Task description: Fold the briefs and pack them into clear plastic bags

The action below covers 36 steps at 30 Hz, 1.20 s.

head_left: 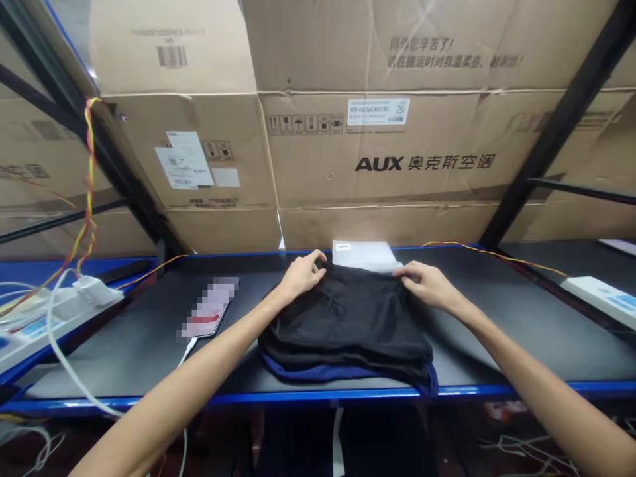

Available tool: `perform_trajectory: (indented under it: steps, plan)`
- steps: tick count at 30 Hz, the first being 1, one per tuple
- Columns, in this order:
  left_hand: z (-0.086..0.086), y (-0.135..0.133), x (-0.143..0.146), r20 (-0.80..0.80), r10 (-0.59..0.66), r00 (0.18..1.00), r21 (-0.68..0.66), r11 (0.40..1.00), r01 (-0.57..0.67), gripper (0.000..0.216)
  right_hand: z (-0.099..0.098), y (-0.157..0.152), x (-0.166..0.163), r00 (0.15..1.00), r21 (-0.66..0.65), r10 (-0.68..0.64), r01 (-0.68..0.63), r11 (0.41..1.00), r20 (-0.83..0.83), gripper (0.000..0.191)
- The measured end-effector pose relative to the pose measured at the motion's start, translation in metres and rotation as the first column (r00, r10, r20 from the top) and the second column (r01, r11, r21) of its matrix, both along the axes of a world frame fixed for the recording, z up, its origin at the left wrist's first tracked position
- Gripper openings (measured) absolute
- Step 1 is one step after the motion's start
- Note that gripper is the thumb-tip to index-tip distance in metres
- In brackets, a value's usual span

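A stack of folded black fabric garments (352,318) lies on the dark tabletop, with a dark blue garment (318,372) showing along its bottom edge. My left hand (304,273) is at the far left corner of the top black garment, its thumb and bent fingers around the fabric's edge. At the far right corner, my right hand (422,281) pinches the same garment between thumb and fingers. Just behind the stack, between both hands, sits a clear-white plastic packet (365,254) with a small label. Its near edge is hidden by the black fabric.
Left on the table (477,331) lies a phone (211,308) with a white cable plugged in. Power strips (30,338) with plugs and wires stand at far left, another strip (603,295) at right. Cardboard (318,165) and black metal posts (551,126) close off the back.
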<state>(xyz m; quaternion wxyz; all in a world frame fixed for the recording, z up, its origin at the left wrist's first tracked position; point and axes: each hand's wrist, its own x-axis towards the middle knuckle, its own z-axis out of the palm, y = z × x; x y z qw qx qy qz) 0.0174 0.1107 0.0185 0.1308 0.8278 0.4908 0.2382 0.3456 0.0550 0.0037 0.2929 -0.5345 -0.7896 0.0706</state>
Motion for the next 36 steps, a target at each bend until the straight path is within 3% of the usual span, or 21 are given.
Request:
perform_trajectory:
  steps: [3, 7, 11, 13, 16, 18, 21, 23, 36]
  plan:
    - [-0.005, 0.000, 0.000, -0.036, -0.012, 0.999, 0.009, 1.000, 0.012, 0.022, -0.008, 0.001, 0.001, 0.991, -0.014, 0.076, -0.075, 0.997, 0.107, 0.034]
    - [-0.002, -0.011, -0.005, -0.064, -0.033, 0.997, 0.058, 0.998, 0.037, 0.036, -0.014, -0.002, 0.003, 0.988, 0.009, 0.072, -0.074, 0.997, 0.138, 0.035]
    - [0.011, -0.040, -0.017, -0.077, -0.156, 0.985, 0.191, 0.967, 0.168, 0.036, -0.009, -0.012, -0.004, 0.995, 0.136, 0.010, -0.023, 0.990, 0.096, 0.033]
    - [0.016, -0.057, -0.023, -0.110, -0.213, 0.971, 0.165, 0.959, 0.229, 0.039, -0.004, -0.021, -0.015, 0.998, 0.163, 0.025, -0.032, 0.986, 0.050, 0.034]
    - [0.013, -0.079, -0.029, -0.198, -0.209, 0.958, -0.011, 0.977, 0.211, 0.057, 0.000, -0.037, -0.036, 0.992, 0.088, 0.121, -0.122, 0.989, 0.025, 0.040]
    - [0.006, -0.088, -0.031, -0.244, -0.199, 0.949, -0.102, 0.979, 0.179, 0.067, 0.001, -0.045, -0.049, 0.982, -0.042, 0.177, -0.175, 0.984, 0.062, 0.048]
    - [-0.007, -0.094, -0.032, -0.293, -0.184, 0.938, -0.114, 0.981, 0.157, 0.074, -0.001, -0.053, -0.061, 0.961, -0.228, 0.230, -0.192, 0.955, 0.155, 0.063]
    - [-0.012, -0.095, -0.033, -0.317, -0.177, 0.932, -0.093, 0.983, 0.156, 0.075, -0.003, -0.055, -0.064, 0.947, -0.279, 0.246, -0.184, 0.943, 0.205, 0.067]
    - [-0.010, -0.090, -0.023, -0.326, -0.179, 0.928, -0.067, 0.984, 0.166, 0.078, -0.008, -0.055, -0.066, 0.933, -0.229, 0.245, -0.186, 0.955, 0.262, 0.069]
